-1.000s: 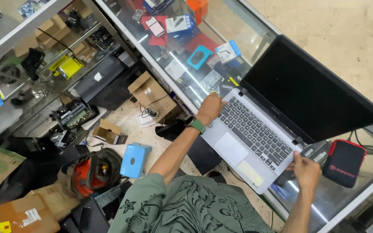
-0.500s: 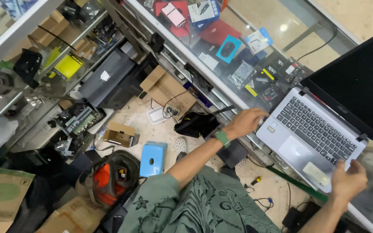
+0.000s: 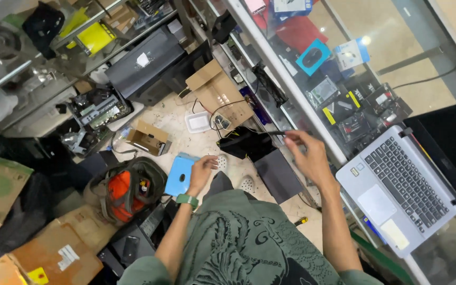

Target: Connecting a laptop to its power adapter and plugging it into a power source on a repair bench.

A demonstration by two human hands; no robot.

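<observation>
My right hand (image 3: 308, 157) reaches out over the metal edge of the glass counter (image 3: 291, 100), its fingertips pinched on a thin dark cable (image 3: 273, 133) that runs toward a black pouch (image 3: 246, 143). My left hand (image 3: 202, 170), with a green watch (image 3: 187, 200) on the wrist, hangs low by my leg with loosely curled fingers and nothing in it. It is right beside a blue box (image 3: 179, 176) that lies on the floor. An open grey laptop (image 3: 397, 190) sits on the counter to the right, with neither hand on it.
Boxed accessories fill the glass case (image 3: 339, 79) under the counter. On the floor lie an orange and olive bag (image 3: 127, 190), cardboard boxes (image 3: 217, 95), a white tray (image 3: 198, 122), circuit boards (image 3: 98, 108) and a dark flat panel (image 3: 278, 176). Shelves of parts stand at left.
Both hands have left the laptop. The right hand moved left to the counter edge; the left hand dropped toward the floor beside the blue box. The view swung left.
</observation>
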